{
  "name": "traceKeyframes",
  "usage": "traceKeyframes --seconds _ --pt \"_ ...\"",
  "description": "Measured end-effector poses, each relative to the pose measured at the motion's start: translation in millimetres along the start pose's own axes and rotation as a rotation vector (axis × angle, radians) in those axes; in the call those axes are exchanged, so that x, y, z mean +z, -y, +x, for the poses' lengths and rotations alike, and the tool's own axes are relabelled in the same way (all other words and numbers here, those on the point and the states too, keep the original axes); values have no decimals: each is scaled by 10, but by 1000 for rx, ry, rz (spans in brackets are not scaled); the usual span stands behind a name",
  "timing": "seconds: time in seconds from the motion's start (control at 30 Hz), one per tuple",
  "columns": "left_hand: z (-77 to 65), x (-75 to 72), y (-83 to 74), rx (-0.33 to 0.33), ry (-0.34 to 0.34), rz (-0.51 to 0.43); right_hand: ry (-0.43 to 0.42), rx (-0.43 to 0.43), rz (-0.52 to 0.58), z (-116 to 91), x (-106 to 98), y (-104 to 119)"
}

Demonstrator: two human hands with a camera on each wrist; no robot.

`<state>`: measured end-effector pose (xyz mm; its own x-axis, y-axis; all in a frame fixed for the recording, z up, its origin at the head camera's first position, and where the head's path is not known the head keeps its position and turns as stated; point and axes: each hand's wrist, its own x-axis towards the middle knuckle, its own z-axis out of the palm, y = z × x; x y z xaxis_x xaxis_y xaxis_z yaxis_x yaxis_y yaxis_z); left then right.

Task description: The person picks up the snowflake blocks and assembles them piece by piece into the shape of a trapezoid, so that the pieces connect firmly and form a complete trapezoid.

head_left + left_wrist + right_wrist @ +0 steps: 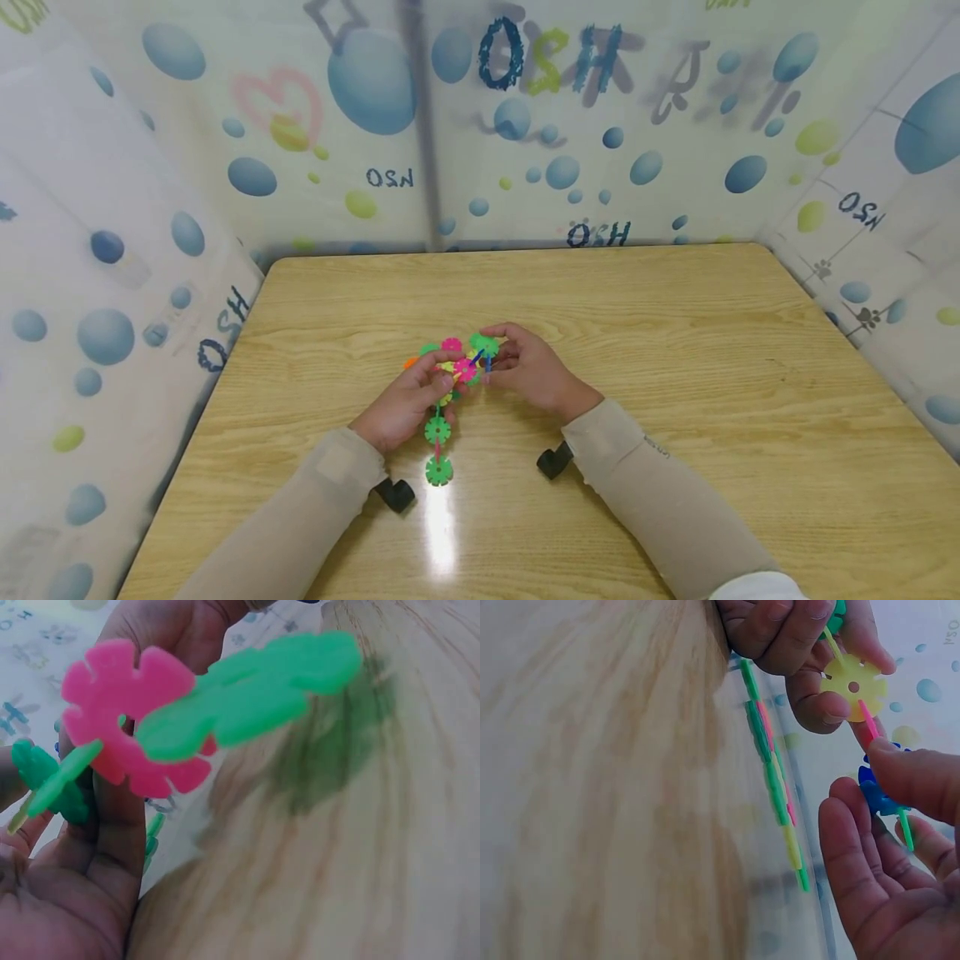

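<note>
A joined structure of notched plastic flower-shaped discs is held between both hands above the table. My left hand [397,407] grips its middle, near a pink disc [465,372]. Below that hand a branch runs down toward me, with two green discs [438,431] linked by a pink one seen edge-on. My right hand [534,368] pinches the structure's right end, by a green disc [486,347] and blue ones. In the right wrist view, thumb and fingers are at a blue disc [879,793], beside a yellow disc [844,682]. A pink disc [105,694] and green disc [255,697] appear close in the left wrist view.
The wood-grain table [675,333] lies under both forearms, with a bright glare streak in front. A patterned curtain [525,150] stands behind it and at both sides. Black camera mounts [397,495] jut from the wrists.
</note>
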<state>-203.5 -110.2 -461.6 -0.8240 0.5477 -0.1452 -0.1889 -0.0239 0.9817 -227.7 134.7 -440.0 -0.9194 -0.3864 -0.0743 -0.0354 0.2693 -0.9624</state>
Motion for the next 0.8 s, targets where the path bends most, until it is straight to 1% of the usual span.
traceKeyframes --seconds 0.23,0.37,0.63,0.8 --pt "-12 -11 7 7 30 0 -16 9 -15 8 28 -17" --pt "-15 -7 2 14 34 7 -18 8 -15 10 27 -23" --pt "-12 -4 -15 19 37 24 30 18 -1 6 -35 -30" --pt "-6 -6 -19 16 39 29 46 8 2 10 -47 -22"
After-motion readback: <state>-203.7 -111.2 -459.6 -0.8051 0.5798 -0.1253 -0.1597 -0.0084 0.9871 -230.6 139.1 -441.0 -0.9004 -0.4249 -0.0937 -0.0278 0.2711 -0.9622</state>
